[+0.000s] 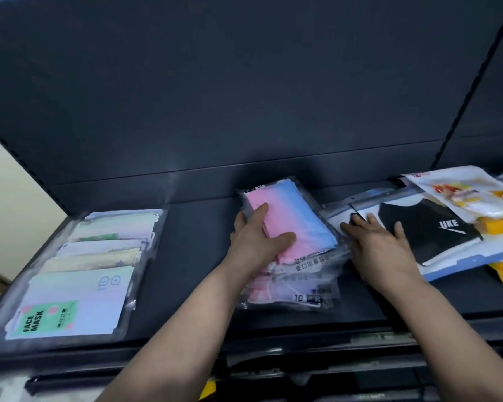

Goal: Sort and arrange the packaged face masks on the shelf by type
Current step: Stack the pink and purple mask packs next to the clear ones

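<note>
Left hand (259,236) gripping pink-blue pack (299,219), right hand (381,242) apparently flat

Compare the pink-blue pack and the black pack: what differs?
Colour: the pink-blue pack shows pastel masks; the black pack shows a dark mask with a white logo.
Place: the pink-blue pack tops a second pack mid-shelf; the black pack lies rightward, partly under a yellow-white pack.
Contact: the left hand grips the pink-blue pack; the right hand rests flat on the black pack's edge.
Both lie flat on the shelf.
</note>
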Demonstrator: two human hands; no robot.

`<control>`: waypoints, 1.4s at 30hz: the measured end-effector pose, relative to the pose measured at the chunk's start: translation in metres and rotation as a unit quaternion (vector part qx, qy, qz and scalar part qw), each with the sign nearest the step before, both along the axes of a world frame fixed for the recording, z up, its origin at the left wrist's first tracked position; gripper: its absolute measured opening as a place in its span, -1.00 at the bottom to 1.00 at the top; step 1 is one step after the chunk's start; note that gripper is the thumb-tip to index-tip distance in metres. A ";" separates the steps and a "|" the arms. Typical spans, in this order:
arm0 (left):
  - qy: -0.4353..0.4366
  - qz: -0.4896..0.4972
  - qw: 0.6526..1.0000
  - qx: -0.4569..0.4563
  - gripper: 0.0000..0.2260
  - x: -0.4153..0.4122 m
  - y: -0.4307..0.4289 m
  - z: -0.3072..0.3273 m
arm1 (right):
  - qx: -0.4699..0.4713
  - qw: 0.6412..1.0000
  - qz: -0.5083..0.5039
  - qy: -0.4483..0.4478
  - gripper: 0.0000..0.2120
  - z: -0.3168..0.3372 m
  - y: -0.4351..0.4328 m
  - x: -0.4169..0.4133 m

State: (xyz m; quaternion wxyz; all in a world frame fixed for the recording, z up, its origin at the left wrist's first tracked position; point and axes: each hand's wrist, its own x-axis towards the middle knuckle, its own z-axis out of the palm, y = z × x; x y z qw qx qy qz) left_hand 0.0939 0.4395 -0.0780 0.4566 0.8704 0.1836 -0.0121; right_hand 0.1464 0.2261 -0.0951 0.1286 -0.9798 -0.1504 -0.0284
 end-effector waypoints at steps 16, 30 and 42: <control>-0.089 0.147 0.985 -0.017 -0.85 -0.022 0.046 0.026 | 0.311 0.943 0.033 0.110 -0.48 0.032 0.048 -0.010; -0.283 0.179 0.937 -0.101 -0.93 -0.018 0.061 0.040 | 0.514 0.847 0.062 0.119 -0.60 0.043 0.059 -0.005; -0.127 0.209 0.969 0.027 -0.79 -0.024 0.086 0.024 | 0.259 0.949 0.035 0.176 -0.04 0.014 0.061 -0.020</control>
